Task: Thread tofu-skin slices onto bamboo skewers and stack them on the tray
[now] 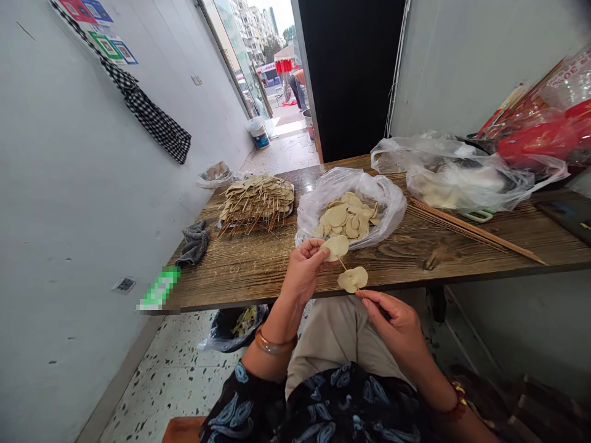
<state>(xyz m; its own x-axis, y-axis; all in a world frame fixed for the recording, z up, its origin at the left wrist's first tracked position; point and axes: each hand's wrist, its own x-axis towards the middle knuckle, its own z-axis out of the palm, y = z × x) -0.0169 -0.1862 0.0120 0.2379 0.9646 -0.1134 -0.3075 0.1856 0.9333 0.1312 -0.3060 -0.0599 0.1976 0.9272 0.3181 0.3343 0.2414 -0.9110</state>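
Note:
My left hand point(308, 266) pinches a thin, round beige slice point(337, 247) at the tip of a wooden skewer point(341, 263). Lower on the same skewer sits a second beige slice point(353, 279), pierced through. The fingers of my right hand point(392, 317) are closed around the skewer's lower end, just below that slice. Beyond my hands, an opened clear plastic bag point(390, 197) holds loose beige slices point(348, 215). To its left, a tall pile of skewered slices point(258, 200) rests on the table, stick ends pointing toward me.
Bare skewers point(480, 231) lie on the wooden table point(397, 261) at right, near another plastic bag point(462, 181). A grey cloth point(194, 242) is at the left edge. Below stands a lined bin point(237, 329). Outside the doorway, a person point(298, 89) bends over.

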